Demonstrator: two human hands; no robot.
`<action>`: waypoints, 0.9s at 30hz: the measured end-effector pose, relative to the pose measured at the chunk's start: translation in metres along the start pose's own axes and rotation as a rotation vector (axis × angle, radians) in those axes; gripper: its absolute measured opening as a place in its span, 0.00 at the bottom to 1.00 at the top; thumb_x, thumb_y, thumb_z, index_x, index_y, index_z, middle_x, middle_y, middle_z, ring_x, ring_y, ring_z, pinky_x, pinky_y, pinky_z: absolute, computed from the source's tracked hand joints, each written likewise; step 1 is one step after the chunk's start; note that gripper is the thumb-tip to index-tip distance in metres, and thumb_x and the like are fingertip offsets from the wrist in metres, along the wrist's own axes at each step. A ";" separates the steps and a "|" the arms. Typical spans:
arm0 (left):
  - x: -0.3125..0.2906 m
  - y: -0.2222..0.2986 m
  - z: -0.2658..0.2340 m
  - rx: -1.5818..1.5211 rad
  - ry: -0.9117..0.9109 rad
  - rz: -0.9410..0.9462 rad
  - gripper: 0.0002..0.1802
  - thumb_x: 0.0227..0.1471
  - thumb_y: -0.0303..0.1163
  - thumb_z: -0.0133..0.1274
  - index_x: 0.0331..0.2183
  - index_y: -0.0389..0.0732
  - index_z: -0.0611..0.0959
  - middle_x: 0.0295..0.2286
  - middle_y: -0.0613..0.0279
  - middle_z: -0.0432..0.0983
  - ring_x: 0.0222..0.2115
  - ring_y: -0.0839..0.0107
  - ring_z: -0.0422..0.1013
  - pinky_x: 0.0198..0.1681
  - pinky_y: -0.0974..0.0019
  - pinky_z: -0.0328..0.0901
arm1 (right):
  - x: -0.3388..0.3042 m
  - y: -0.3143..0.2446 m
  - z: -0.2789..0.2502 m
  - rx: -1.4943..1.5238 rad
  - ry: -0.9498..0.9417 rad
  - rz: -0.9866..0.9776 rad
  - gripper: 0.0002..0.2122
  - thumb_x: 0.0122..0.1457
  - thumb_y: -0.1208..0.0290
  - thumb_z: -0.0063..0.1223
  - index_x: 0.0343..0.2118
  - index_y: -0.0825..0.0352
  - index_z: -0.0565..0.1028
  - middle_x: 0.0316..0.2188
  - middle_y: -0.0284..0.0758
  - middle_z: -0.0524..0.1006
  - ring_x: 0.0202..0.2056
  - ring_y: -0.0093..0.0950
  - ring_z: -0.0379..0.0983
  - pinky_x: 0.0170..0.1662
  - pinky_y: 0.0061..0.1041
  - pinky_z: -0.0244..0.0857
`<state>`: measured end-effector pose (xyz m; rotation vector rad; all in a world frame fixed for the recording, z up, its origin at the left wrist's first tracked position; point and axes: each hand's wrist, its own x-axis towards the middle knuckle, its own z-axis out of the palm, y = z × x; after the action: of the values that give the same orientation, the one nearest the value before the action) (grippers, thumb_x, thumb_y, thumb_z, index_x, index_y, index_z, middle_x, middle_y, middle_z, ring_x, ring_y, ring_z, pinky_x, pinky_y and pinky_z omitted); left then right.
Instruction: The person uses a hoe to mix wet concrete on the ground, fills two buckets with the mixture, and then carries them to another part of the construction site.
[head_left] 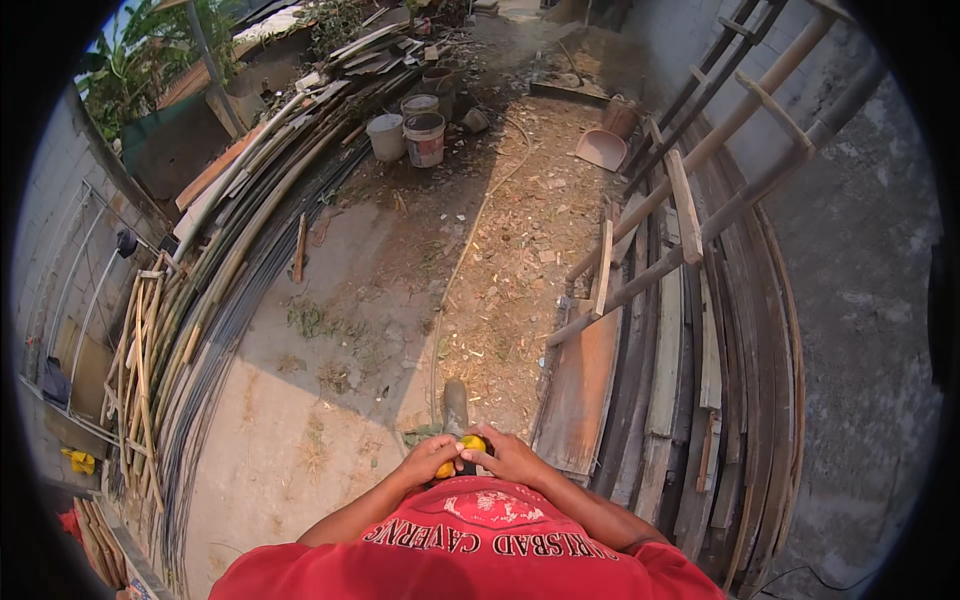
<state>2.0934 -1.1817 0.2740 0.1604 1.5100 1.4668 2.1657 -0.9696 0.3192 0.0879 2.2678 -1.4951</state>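
Close in front of my red shirt, both my hands meet around a small yellow object (472,442) with a rounded top. My left hand (428,461) is closed, its fingertips and thumb against the yellow. From the other side my right hand (508,460) curls its fingers over it, thumb across its near face. More yellow shows under the left fingers; whether it is the same piece I cannot tell. The hands hide much of it, so its kind is unclear. Just beyond them a boot (456,402) stands on the ground.
Wooden planks (668,360) lie stacked along the right, with a wooden ladder (700,215) leaning over them. Bamboo poles and metal rods (245,250) run down the left. Several buckets (424,140) and a dustpan-like scoop (601,149) stand farther off. A hose (470,235) crosses the debris-strewn ground.
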 end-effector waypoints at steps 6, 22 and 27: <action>0.166 0.111 -0.052 0.011 -0.083 0.020 0.09 0.56 0.34 0.52 0.28 0.40 0.77 0.22 0.65 0.76 0.23 0.77 0.71 0.25 0.73 0.64 | 0.116 -0.017 -0.103 -0.178 0.332 -0.141 0.23 0.59 0.55 0.58 0.52 0.65 0.69 0.35 0.49 0.78 0.36 0.47 0.77 0.40 0.39 0.69; 0.492 0.331 -0.174 0.280 -0.012 0.166 0.11 0.54 0.33 0.55 0.30 0.34 0.81 0.24 0.64 0.78 0.25 0.78 0.73 0.26 0.73 0.65 | 0.415 0.023 -0.348 -0.085 0.591 -0.118 0.24 0.58 0.63 0.62 0.49 0.71 0.64 0.39 0.48 0.78 0.40 0.39 0.79 0.42 0.32 0.72; 0.582 0.420 -0.189 0.083 0.007 -0.004 0.21 0.59 0.45 0.55 0.42 0.36 0.80 0.30 0.64 0.80 0.29 0.78 0.74 0.31 0.74 0.67 | 0.521 0.028 -0.473 -0.051 0.475 -0.203 0.28 0.58 0.61 0.63 0.51 0.68 0.59 0.37 0.47 0.79 0.38 0.36 0.80 0.41 0.31 0.73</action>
<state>1.4525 -0.8076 0.2656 0.2026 1.5771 1.4034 1.5538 -0.6277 0.2558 0.2248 2.7584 -1.6559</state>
